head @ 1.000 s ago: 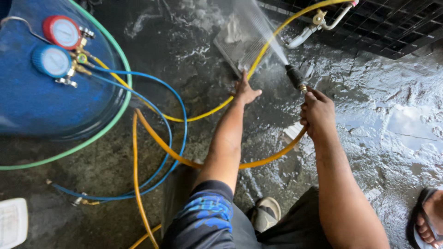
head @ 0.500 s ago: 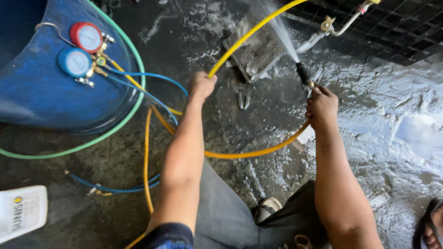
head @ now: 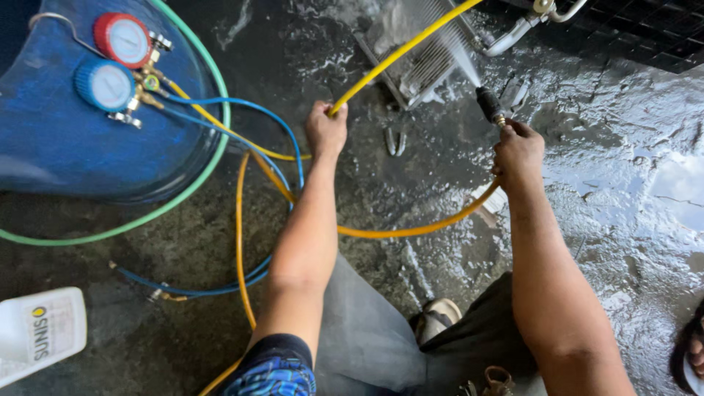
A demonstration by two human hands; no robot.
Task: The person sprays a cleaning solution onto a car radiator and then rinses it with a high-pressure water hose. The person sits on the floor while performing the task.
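My right hand (head: 518, 152) grips a black spray nozzle (head: 488, 103) on the end of a yellow hose (head: 411, 232). A water jet shoots from it onto a finned metal coil (head: 418, 55) lying on the wet floor. My left hand (head: 325, 129) is closed around another stretch of yellow hose (head: 400, 53) and holds it up above the coil's near edge. The hose loops under both forearms.
A blue drum (head: 66, 139) at left carries a red gauge (head: 122, 38) and a blue gauge (head: 104, 85) with blue and yellow lines. A green hose (head: 132, 224) circles it. A white plastic bottle (head: 38, 334) lies bottom left. A sandalled foot (head: 689, 359) is at right.
My left hand has drawn back to the left, lifting the yellow hose. The view has shifted, so the coil now sits nearer the top. The spray keeps hitting it.
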